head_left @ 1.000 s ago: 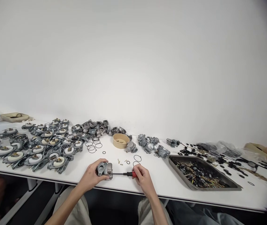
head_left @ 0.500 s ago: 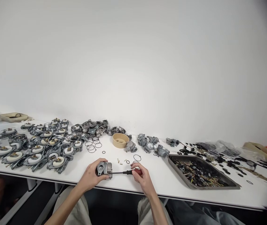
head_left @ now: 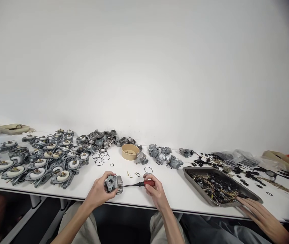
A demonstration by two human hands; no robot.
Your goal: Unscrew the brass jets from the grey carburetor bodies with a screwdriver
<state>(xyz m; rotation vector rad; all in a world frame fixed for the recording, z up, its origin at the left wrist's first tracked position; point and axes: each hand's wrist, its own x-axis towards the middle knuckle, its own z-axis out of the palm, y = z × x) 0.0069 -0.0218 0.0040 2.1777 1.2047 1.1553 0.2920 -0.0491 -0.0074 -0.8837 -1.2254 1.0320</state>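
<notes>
Near the table's front edge, my left hand [head_left: 101,191] grips a grey metal carburetor [head_left: 111,183] from its left side. Fingers of my right hand [head_left: 156,191] are wrapped round the red handle of a screwdriver [head_left: 148,183]. Its shaft lies level, with the tip against the carburetor's right side. Just behind the screwdriver are small brass pieces [head_left: 129,175] and black rubber rings [head_left: 148,170]. A round tan container [head_left: 130,152] with small parts inside stands farther back.
Rows of carburetor bodies with white floats [head_left: 37,173] cover the left. More carburetors [head_left: 161,156] lie at the back. A metal tray [head_left: 202,193] of brass and black parts is at the right, with another person's hand [head_left: 261,213] at its front edge.
Another person's hand has come in at the right by the tray, and the tray has shifted slightly right. My right hand has changed its hold on the screwdriver, showing more of the red handle.
</notes>
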